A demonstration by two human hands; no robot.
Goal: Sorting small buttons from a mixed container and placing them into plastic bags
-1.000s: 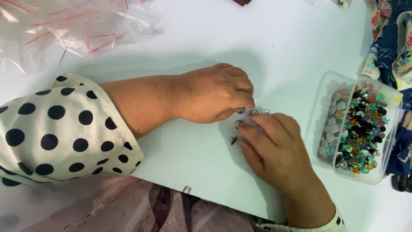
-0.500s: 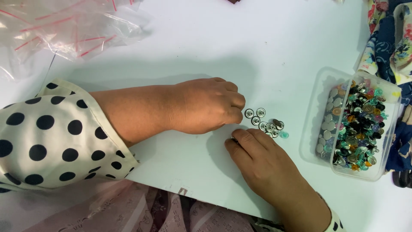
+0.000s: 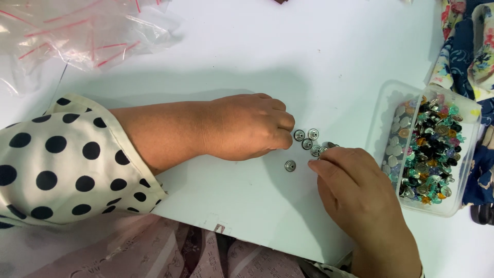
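**Small metal snaps sorted on a white table**

White tabletop (image 3: 247, 56) fills the view, with a heap of clear zip bags (image 3: 77, 31) at its far left corner and flowered cloth (image 3: 465, 46) at the right edge; a clear plastic box (image 3: 463, 190) of mixed metal and coloured buttons stands near the right side. Between the hands lies a small cluster of round metal snaps (image 3: 307, 140), one more lying apart just below; the left hand (image 3: 247, 126), in a dotted sleeve (image 3: 67, 159), rests curled into a loose fist, knuckles just beside the cluster; the right hand (image 3: 360, 193) lies palm down, fingertips touching the nearest snaps; whether it pinches one I cannot tell.
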